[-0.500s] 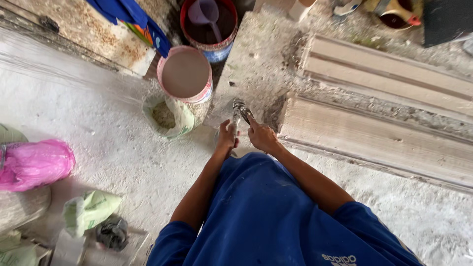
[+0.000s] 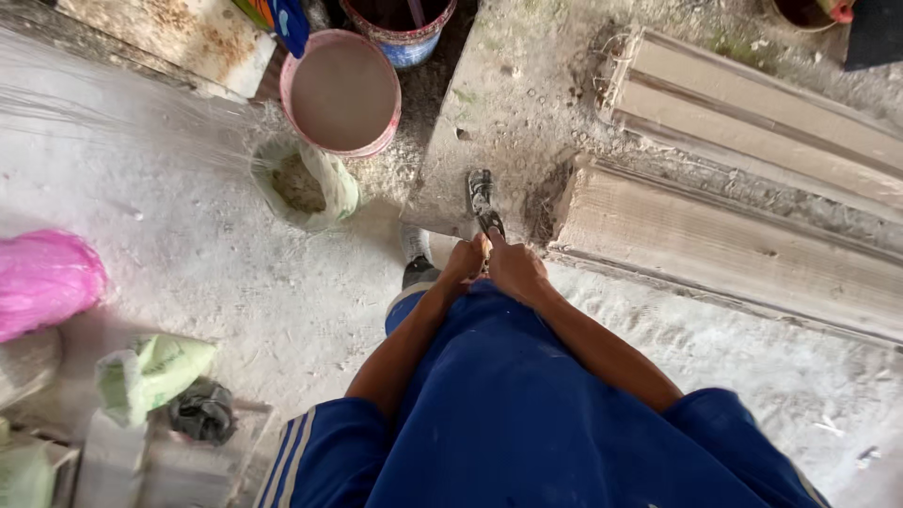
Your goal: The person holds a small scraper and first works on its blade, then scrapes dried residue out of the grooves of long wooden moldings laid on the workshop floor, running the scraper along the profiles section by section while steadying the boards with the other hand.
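Note:
Both of my hands meet in front of my blue shirt over the dusty floor. My right hand (image 2: pixel 515 268) is closed around the handle of a dark metal hand tool (image 2: pixel 483 201) whose head points away from me toward a grey concrete slab (image 2: pixel 489 103). My left hand (image 2: pixel 465 258) presses against the same handle from the left, fingers curled. The handle itself is hidden inside my hands. My shoe (image 2: pixel 415 256) shows just below and left of the hands.
A pink bucket (image 2: pixel 342 92) of grey mix and an open sack (image 2: pixel 303 183) of powder stand at the left. Long moulded concrete pieces (image 2: pixel 734 245) lie at the right. A pink bag (image 2: pixel 47 280), green bags (image 2: pixel 155 369) and a second bucket (image 2: pixel 403 28) sit around.
The view has tipped down and moved closer. My hands stay joined on the tool, which points the same way.

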The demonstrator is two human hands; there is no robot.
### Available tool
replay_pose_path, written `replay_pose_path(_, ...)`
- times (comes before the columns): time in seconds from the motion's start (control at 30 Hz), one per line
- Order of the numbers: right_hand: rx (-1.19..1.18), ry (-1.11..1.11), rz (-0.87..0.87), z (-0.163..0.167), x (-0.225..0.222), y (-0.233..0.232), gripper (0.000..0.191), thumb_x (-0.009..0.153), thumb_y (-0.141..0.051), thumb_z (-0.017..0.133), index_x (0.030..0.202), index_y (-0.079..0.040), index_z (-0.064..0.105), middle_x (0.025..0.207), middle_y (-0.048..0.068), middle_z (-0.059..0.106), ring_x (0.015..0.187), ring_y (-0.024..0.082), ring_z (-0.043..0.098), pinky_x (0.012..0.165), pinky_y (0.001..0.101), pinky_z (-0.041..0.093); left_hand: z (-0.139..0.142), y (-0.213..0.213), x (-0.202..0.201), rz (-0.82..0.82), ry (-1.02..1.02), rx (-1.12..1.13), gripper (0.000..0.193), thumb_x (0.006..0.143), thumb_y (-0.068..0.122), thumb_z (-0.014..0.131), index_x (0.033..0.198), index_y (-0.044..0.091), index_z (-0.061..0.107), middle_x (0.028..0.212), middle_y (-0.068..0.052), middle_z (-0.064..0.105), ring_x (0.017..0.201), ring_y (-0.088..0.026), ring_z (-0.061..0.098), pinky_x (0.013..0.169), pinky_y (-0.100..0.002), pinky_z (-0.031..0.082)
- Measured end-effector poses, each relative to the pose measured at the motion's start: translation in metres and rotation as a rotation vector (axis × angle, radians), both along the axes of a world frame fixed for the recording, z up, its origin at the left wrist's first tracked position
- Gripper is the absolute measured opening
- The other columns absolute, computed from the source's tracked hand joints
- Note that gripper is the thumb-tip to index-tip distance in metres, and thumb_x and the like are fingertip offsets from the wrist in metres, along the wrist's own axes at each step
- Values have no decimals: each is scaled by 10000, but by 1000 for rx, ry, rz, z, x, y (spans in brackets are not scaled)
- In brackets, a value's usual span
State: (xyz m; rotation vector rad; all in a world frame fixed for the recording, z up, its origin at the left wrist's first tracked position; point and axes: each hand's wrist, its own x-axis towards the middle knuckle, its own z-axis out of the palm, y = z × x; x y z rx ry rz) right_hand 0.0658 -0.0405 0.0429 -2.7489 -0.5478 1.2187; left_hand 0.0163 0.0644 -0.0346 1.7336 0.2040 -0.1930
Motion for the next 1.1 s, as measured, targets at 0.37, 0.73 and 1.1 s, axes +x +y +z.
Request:
replay_pose_path(0.37,16,-14,51,-10,15,18,623,988,-260,492,1586,-159,346,975,381,653,925,532,681,826,637,524,-6,-9,-11,198,252,-219,554,1102,399,412,836,-20,658,744,-226,677,734,-410,689,658,-468,542)
replay_pose_path(0.73,-54,-39,181,-5,-1,25,770,927,-305,662,1585,-144,296,1021,291,700,971,476,698,838,581,560,3,-5,-34,289,598,-476,652,1127,520,442,868,-70,538,672,-125,553,622,-217,674,590,-397,678)
replay_pose_path(1.1,-122,1,252,-11,-9,31,687,1039,-285,479,1635,-123,178,932,229,761,909,418,753,1094,663,278,-2,-6,-44,229,426,33,590,1083,444,385,888,-26,684,795,-227,721,804,-408,729,769,-489,564)
